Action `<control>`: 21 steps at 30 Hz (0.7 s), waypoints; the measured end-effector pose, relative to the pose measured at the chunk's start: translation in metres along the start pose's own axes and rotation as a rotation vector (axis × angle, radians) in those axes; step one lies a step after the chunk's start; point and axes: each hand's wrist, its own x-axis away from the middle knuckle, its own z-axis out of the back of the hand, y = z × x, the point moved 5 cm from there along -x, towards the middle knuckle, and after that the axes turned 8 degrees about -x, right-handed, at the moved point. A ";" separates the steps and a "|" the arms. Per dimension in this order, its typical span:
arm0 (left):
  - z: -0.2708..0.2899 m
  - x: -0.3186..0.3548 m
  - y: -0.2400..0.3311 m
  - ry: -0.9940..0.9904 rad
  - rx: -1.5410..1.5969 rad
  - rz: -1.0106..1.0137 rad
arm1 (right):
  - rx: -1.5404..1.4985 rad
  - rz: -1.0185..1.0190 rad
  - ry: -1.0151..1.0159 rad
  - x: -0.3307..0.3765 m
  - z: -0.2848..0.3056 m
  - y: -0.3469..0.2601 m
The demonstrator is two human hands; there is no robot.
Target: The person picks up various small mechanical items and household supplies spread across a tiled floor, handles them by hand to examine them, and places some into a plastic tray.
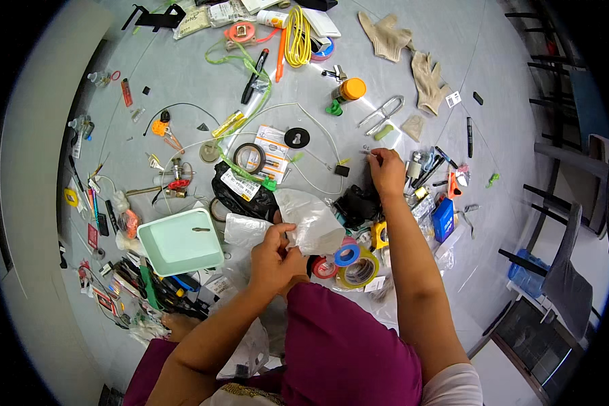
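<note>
My left hand [275, 260] is closed, pinching the edge of a crumpled white plastic bag [310, 220] in front of my knees. My right hand [388, 174] reaches farther out over the floor, thumb and fingertips together. At its fingertips is a small thin piece [366, 152], too small to name; whether the fingers grip it or only touch it is hard to see. A crumpled black plastic bag [358, 204] lies just left of my right wrist. Left of the white bag stands a pale green tray [181, 269] with a small dark item inside.
Tape rolls [358, 269] lie before my knees, beside a yellow tape measure [379, 235]. A blue box [444, 220] and pens are right of my right forearm. Work gloves [427, 81], a yellow cable coil [298, 37] and an orange-lidded jar [351, 89] lie farther off. Tools [149, 287] crowd the left.
</note>
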 end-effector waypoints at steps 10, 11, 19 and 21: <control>0.000 -0.003 0.009 -0.056 -0.016 0.003 | 0.014 -0.286 -0.106 -0.029 -0.028 0.029; 0.001 -0.004 0.010 -0.049 -0.031 -0.021 | 0.030 -0.347 -0.118 -0.030 -0.025 0.026; 0.000 -0.008 0.012 -0.009 -0.025 -0.034 | -0.114 -0.196 0.057 -0.024 -0.014 0.011; -0.001 -0.008 0.012 -0.044 -0.039 -0.040 | -0.127 -0.204 0.011 -0.029 -0.019 0.017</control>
